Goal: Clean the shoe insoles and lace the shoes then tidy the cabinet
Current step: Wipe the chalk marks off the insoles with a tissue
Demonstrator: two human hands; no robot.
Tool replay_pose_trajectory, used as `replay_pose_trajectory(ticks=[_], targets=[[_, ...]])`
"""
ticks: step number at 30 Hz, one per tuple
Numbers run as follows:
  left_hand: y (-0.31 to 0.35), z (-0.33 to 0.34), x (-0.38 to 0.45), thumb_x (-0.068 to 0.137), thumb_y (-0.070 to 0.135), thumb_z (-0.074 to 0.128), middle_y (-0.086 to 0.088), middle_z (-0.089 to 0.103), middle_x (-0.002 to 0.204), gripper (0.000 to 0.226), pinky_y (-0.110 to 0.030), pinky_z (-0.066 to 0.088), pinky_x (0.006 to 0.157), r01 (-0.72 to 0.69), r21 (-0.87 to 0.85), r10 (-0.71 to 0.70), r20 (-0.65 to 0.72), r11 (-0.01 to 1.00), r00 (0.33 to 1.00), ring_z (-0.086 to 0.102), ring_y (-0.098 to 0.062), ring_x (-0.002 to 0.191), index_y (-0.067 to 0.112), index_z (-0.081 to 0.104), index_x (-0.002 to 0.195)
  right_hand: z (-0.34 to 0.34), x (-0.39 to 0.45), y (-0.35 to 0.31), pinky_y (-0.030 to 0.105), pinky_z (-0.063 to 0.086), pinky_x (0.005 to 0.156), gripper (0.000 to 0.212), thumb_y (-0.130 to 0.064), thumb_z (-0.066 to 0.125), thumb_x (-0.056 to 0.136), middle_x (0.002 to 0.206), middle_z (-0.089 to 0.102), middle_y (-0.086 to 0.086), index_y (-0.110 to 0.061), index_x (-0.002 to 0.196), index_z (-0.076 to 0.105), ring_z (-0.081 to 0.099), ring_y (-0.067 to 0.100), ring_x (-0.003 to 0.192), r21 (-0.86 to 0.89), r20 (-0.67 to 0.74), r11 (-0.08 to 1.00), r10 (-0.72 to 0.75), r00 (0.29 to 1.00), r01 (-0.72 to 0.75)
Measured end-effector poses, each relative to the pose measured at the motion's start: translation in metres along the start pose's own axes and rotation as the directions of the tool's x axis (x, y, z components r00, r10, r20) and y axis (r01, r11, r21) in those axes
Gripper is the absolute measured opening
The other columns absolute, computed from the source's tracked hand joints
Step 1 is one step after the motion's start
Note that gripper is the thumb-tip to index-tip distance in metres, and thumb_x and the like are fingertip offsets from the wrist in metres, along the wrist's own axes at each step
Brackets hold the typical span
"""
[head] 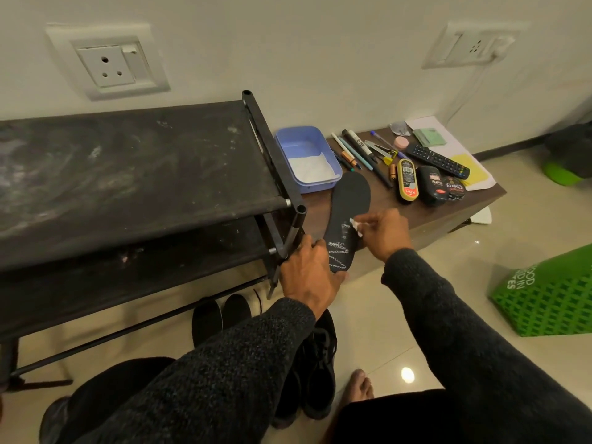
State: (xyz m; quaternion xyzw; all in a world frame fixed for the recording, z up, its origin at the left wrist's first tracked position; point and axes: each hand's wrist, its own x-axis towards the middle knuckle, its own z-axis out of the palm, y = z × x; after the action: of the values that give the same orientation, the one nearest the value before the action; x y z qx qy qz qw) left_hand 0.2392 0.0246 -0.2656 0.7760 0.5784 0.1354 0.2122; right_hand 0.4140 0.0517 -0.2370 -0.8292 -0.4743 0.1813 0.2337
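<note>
I see the black insole (347,219) lying on the low wooden table (426,213), its heel overhanging the near edge toward 6 o'clock. My left hand (309,277) grips that heel; my right hand (382,233), at 3 o'clock of it, pinches a small white wipe (355,226) against its surface. I judge it light, thin and floppy, so best pinned at the heel while rubbing.
</note>
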Motion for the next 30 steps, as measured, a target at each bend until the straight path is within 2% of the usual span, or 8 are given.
replay_pose_trajectory(ticks=[4,9,14,18,22,26,28,30], targets=[[0.000,0.003,0.004,0.081,0.061,0.074,-0.001,0.044,0.134,0.074,-0.042,0.057,0.083,-0.004,0.006,0.004,-0.005,1.000,1.000,0.062,-0.026,0.111,0.021,0.051,0.138,-0.006,0.031,-0.013,0.036,0.047,0.105,0.027,0.001,0.063,0.094,0.132,0.065,0.013,-0.010,0.116,0.075,0.058,0.026,0.124,-0.061,0.031,0.998,0.025,0.999,-0.023],[0.000,0.006,0.004,0.083,0.058,0.074,-0.001,0.041,0.139,0.074,-0.042,0.055,0.086,-0.011,-0.007,0.011,-0.005,1.000,1.000,0.061,-0.026,0.114,0.021,0.048,0.142,0.005,0.033,-0.013,0.031,0.046,0.102,0.037,0.006,0.064,0.090,0.136,0.061,0.013,-0.011,0.121,0.072,0.058,0.028,0.124,-0.219,0.104,0.976,0.032,0.994,-0.008],[0.002,0.005,0.003,0.083,0.055,0.075,-0.001,0.042,0.138,0.065,-0.039,0.055,0.085,-0.008,-0.052,0.007,-0.013,0.999,1.000,0.062,-0.024,0.110,0.020,0.054,0.134,0.023,0.002,-0.010,0.033,0.051,0.099,0.034,0.007,0.069,0.085,0.122,0.068,0.014,-0.010,0.114,0.077,0.064,0.029,0.112,-0.244,0.083,0.949,-0.185,0.979,0.200],[0.002,0.005,0.001,0.081,0.055,0.077,0.000,0.049,0.129,0.055,-0.037,0.056,0.079,-0.010,-0.082,0.006,-0.049,0.997,0.999,0.065,-0.019,0.099,0.022,0.060,0.122,0.026,-0.026,-0.009,0.034,0.056,0.088,0.026,0.005,0.074,0.082,0.107,0.071,0.014,-0.007,0.104,0.078,0.067,0.028,0.098,-0.278,0.101,0.887,-0.354,0.930,0.368],[0.001,0.002,0.002,0.082,0.058,0.075,0.001,0.053,0.125,0.052,-0.036,0.056,0.078,0.004,-0.092,-0.009,-0.054,0.996,0.998,0.065,-0.020,0.098,0.023,0.062,0.118,0.019,-0.043,-0.010,0.023,0.047,0.083,0.017,-0.002,0.072,0.088,0.105,0.071,0.012,-0.008,0.102,0.079,0.067,0.025,0.095,-0.285,0.176,0.838,-0.432,0.884,0.466],[-0.001,0.003,-0.001,0.084,0.056,0.075,0.000,0.051,0.126,0.053,-0.037,0.056,0.079,0.009,-0.082,-0.014,-0.061,0.997,0.998,0.066,-0.022,0.097,0.022,0.061,0.121,0.002,-0.028,-0.013,0.024,0.051,0.087,0.023,-0.003,0.065,0.094,0.116,0.070,0.005,-0.015,0.107,0.078,0.064,0.016,0.101,-0.184,0.313,0.915,-0.291,0.904,0.358],[-0.003,0.005,0.000,0.084,0.054,0.074,0.000,0.048,0.129,0.054,-0.041,0.057,0.083,0.020,-0.094,-0.025,-0.060,0.995,0.998,0.066,-0.024,0.100,0.022,0.058,0.125,-0.006,-0.012,-0.017,0.019,0.051,0.079,0.022,-0.006,0.064,0.096,0.115,0.069,0.002,-0.016,0.110,0.076,0.062,0.009,0.095,-0.108,0.250,0.966,-0.203,0.947,0.235],[-0.004,0.006,0.001,0.085,0.054,0.074,-0.001,0.045,0.135,0.060,-0.044,0.056,0.089,0.041,-0.098,-0.045,-0.041,0.994,0.998,0.064,-0.026,0.108,0.022,0.054,0.132,-0.010,0.008,-0.018,0.021,0.051,0.087,0.024,-0.004,0.062,0.096,0.120,0.068,0.005,-0.013,0.113,0.075,0.062,0.013,0.104,-0.126,0.138,0.979,-0.142,0.980,0.160]])
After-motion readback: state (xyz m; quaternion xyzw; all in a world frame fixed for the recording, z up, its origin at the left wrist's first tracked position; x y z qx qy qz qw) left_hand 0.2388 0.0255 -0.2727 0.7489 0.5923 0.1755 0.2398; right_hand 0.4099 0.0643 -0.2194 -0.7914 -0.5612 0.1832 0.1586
